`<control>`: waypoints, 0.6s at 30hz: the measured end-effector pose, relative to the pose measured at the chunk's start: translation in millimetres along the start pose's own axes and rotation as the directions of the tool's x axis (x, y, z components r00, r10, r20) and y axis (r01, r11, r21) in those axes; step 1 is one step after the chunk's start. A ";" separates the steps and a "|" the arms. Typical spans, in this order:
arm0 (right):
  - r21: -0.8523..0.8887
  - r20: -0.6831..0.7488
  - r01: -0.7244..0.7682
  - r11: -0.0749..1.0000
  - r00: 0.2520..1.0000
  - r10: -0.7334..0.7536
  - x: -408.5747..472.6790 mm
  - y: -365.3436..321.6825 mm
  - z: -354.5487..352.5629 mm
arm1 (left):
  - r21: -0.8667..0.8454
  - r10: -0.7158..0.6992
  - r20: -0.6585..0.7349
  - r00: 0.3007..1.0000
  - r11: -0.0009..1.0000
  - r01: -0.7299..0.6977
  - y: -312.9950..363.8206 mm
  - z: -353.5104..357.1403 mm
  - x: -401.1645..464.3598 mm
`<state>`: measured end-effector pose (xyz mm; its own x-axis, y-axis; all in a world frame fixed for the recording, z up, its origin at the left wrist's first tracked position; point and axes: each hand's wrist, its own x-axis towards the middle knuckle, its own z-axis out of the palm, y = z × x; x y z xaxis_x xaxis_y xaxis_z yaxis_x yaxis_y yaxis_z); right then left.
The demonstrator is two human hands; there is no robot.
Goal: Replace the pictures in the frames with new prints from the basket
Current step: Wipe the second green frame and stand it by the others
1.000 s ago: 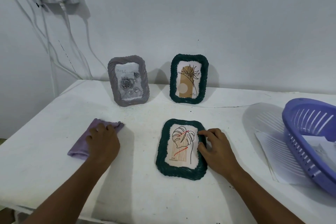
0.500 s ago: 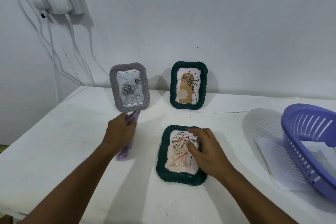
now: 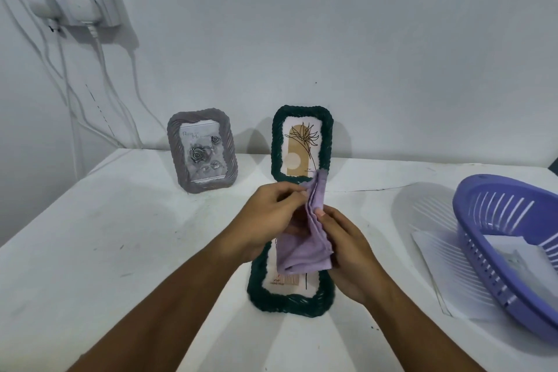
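A lilac cloth [image 3: 305,238] hangs above the table, held by both hands. My left hand [image 3: 268,217] pinches its upper edge and my right hand [image 3: 344,248] grips its right side. Beneath them a dark green frame [image 3: 287,300] lies flat, face up, its print mostly hidden by the cloth and hands. A second green frame [image 3: 302,142] with a flower print stands at the wall. A grey frame [image 3: 202,151] with a rose picture stands to its left. The purple basket [image 3: 507,238] at the right holds white sheets.
White sheets of paper [image 3: 437,266] lie on the table under the basket's left side. A wall socket with plugs [image 3: 72,3] and hanging cables is at the upper left. The table's left edge runs diagonally at the left.
My left hand lifted the cloth off the table and carried it right, over the flat frame. My right hand left that frame and took hold of the cloth.
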<state>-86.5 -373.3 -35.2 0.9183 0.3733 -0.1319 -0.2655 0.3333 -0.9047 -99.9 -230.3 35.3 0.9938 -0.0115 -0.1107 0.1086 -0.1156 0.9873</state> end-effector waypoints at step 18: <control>-0.955 0.255 0.257 -0.149 0.966 0.034 14.2 7.7 -17.0 | 0.874 0.156 0.215 0.964 0.410 -0.261 -141.9 -85.0 4.9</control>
<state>-70.5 -380.1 -51.0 0.8036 0.5926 -0.0548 0.5559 -0.7804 -0.2861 -108.4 -129.5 -95.7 0.9700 -0.2422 0.0225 -0.2356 -0.9127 0.3339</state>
